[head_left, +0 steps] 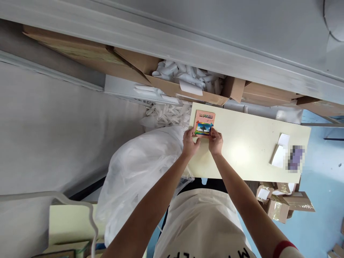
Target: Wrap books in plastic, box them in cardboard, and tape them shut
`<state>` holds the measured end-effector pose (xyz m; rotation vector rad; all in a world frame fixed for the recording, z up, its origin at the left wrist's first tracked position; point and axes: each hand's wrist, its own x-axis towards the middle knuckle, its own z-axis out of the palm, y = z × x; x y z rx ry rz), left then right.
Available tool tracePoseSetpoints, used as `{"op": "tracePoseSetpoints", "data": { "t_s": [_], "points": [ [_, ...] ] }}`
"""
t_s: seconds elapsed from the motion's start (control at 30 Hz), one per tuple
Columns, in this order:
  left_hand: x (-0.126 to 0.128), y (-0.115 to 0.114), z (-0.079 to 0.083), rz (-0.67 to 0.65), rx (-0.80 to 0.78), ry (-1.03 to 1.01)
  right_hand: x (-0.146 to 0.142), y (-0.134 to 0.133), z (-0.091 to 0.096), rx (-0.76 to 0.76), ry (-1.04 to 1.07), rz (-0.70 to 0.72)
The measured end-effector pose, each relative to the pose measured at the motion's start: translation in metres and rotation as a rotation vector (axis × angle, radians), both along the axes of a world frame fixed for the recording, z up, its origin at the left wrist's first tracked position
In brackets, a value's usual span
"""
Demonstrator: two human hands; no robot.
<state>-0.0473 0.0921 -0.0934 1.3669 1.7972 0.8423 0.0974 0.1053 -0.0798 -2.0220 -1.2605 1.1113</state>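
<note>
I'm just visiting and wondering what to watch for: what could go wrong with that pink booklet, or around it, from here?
The pink booklet, with the left hand and right hand at its lower corners, is near the table's left end; if it slipped, it might drop toward the plastic bag. Also, white pieces are heaped in the open carton beyond the table; some could tumble out.
</note>
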Motion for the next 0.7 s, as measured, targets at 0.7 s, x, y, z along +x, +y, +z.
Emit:
{"op": "tracePoseSetpoints", "data": {
  "t_s": [0.7],
  "points": [
    [0.035, -0.088, 0.042, 0.103, -0.12, 0.001, 0.089, -0.061, 0.033, -0.056, 0.184, 0.214]
  ]
}}
